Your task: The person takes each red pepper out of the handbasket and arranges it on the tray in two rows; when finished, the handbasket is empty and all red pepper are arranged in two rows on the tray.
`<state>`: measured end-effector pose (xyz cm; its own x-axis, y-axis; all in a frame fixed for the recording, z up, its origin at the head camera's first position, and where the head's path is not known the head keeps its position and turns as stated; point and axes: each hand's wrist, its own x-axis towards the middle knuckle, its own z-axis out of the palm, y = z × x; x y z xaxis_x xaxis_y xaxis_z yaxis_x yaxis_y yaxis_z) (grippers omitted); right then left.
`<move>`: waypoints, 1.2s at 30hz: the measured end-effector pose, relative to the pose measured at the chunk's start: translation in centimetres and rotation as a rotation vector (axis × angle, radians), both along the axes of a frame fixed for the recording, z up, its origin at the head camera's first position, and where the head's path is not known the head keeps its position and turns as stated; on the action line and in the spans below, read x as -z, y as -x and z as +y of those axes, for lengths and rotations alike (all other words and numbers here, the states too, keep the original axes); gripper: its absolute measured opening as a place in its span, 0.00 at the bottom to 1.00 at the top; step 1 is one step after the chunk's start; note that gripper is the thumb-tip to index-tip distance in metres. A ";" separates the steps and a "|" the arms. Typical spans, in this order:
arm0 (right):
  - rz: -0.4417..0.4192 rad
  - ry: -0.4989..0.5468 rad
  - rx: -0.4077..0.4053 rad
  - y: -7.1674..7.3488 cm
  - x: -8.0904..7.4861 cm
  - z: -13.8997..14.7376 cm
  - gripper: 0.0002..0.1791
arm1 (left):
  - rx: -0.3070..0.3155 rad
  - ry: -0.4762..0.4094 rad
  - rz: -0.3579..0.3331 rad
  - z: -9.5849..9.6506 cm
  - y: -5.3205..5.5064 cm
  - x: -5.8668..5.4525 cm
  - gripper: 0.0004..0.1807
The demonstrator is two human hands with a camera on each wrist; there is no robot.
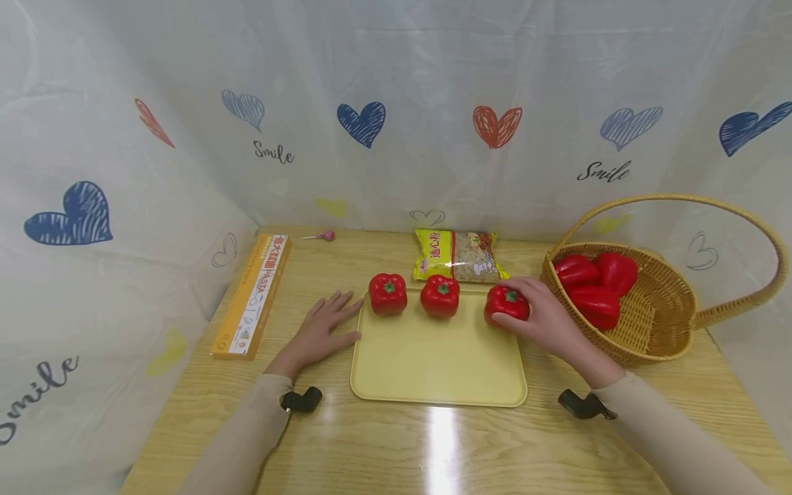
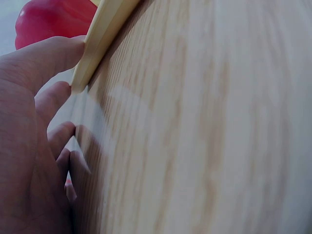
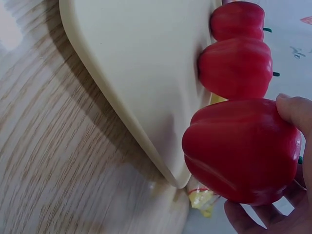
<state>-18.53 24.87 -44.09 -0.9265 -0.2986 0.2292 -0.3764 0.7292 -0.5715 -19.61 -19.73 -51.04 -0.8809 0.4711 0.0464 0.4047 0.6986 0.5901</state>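
My right hand (image 1: 540,313) grips a red bell pepper (image 1: 497,307) over the back right corner of the pale yellow tray (image 1: 439,364). In the right wrist view the held bell pepper (image 3: 239,151) shows large, thumb on one side and fingers on the other. Two more red bell peppers stand on the tray's back edge, one at the left (image 1: 388,306) and one in the middle (image 1: 440,306). My left hand (image 1: 323,330) rests at the tray's left edge with fingers spread; in the left wrist view its thumb (image 2: 61,53) touches the tray's rim (image 2: 97,46).
At the right stands a wicker basket (image 1: 671,344) with a tall handle, holding several red peppers (image 1: 597,306). A yellow pasta bag (image 1: 458,256) lies behind the tray. Left are an orange pasta box (image 1: 250,299) and a lollipop (image 1: 329,236). A printed curtain (image 1: 427,75) closes off the back.
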 end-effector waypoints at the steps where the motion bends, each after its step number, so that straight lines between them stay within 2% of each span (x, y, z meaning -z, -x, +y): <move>1: -0.001 0.000 -0.002 0.1 0.1 -0.1 0.32 | 0.000 0.000 0.000 0.0 0.0 0.0 0.38; 13: -0.020 0.008 -0.026 1.4 0.9 -1.2 0.35 | 0.000 0.005 0.007 0.0 0.1 0.1 0.38; 24: -0.010 0.004 -0.029 1.9 1.2 -1.7 0.36 | 0.003 0.005 0.014 0.1 0.1 0.0 0.38; 36: -0.082 -0.086 -0.003 2.1 0.7 -2.4 0.39 | -0.002 0.012 0.004 0.0 0.1 0.0 0.39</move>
